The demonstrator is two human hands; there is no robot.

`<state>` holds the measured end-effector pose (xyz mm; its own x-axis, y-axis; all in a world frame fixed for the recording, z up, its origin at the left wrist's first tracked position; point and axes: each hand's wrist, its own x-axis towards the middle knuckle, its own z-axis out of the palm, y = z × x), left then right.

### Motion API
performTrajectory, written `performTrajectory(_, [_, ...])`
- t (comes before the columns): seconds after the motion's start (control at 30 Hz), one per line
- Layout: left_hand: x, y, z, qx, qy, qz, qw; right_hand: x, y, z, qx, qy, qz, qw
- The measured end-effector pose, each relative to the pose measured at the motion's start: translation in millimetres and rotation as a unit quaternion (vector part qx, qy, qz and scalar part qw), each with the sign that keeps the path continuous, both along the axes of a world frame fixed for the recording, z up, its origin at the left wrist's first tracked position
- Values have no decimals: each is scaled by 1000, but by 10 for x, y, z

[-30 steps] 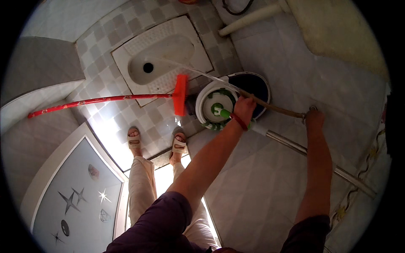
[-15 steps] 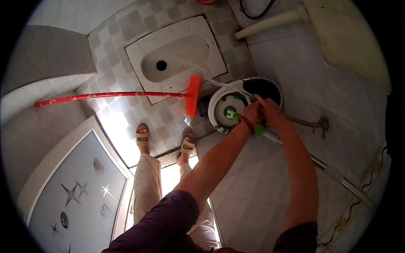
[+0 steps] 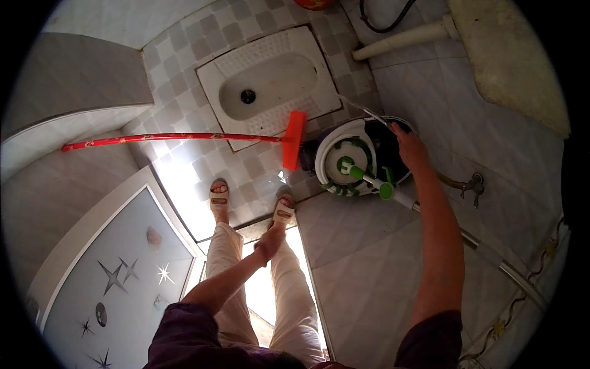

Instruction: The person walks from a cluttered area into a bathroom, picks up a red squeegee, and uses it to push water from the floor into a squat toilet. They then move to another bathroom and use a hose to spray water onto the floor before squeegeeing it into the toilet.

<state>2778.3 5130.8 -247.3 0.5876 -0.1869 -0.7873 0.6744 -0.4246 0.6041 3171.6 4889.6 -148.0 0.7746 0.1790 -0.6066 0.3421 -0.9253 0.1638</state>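
My right hand (image 3: 409, 147) reaches down to the far rim of a round mop bucket (image 3: 324, 161), white with a dark tub and green trim. Its fingers lie over the rim next to a thin wire handle (image 3: 364, 111); I cannot see whether they grip. A mop pole (image 3: 485, 249) with green joints (image 3: 386, 190) stands in the bucket's spinner and runs along the tiled wall under my right forearm. My left hand (image 3: 270, 243) hangs loosely curled above my knees and holds nothing.
A white squat toilet (image 3: 270, 86) is set in the checkered floor. A red long-handled floor wiper (image 3: 294, 140) lies across the floor beside the bucket. My sandalled feet (image 3: 219, 198) stand at a doorway. A wall tap (image 3: 473, 184), a white pipe (image 3: 405, 38) and a star-patterned door (image 3: 117, 277) are near.
My left hand has let go of the green mop pole and dropped back toward my legs. My right hand moved from the pole to the bucket's far rim.
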Motion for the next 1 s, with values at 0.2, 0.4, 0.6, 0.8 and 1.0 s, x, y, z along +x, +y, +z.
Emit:
performTrajectory(0.2, [-1107, 997, 979, 84, 83, -255, 960, 68, -236, -137, 89, -57, -22, 994])
performTrajectory(0.4, [-1473, 1087, 1178, 133, -69, -191, 970, 96, -2, 171, 163, -26, -102, 981])
performTrajectory(0.6, [-1386, 951, 1142, 186, -54, -214, 957, 116, 68, 289, 144, -88, -99, 981])
performTrajectory(0.8, [-1349, 1012, 1159, 174, -48, -191, 965, 195, 78, 197, 103, -108, -95, 984])
performTrajectory(1.0, [-1340, 965, 1156, 173, -29, -192, 966, 219, 69, 256, 231, -101, -165, 954])
